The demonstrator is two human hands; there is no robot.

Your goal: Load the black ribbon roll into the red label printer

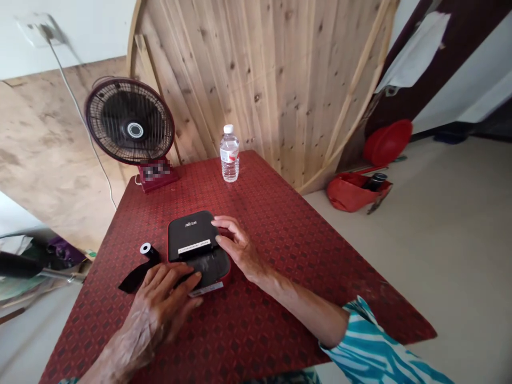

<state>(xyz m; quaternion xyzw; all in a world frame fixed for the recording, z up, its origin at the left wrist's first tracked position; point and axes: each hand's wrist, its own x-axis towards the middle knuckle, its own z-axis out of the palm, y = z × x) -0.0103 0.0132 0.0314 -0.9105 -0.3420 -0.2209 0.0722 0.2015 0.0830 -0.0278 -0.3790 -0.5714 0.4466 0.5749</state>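
Note:
A small black device with rounded corners and red edges, like a portable printer [190, 229], lies on the table with its lid raised and its lower bay exposed. A white label strip crosses the lid's lower edge. My right hand [240, 248] has its fingers stretched out, with fingertips at the lid's right edge. Over the bay's left side, my left hand [164, 298] reaches in with fingers loosely bent and apart; no held thing shows, and its palm is hidden. Left of the device stands a dark paper roll [149, 252] with a white end, a black strip trailing from it.
A clear water bottle [230, 154] stands upright on the red patterned table [272, 213]. At the table's back left is a fan [132, 125]. A large round wooden board [256, 80] leans behind. A red bag [352, 192] lies on the floor to the right.

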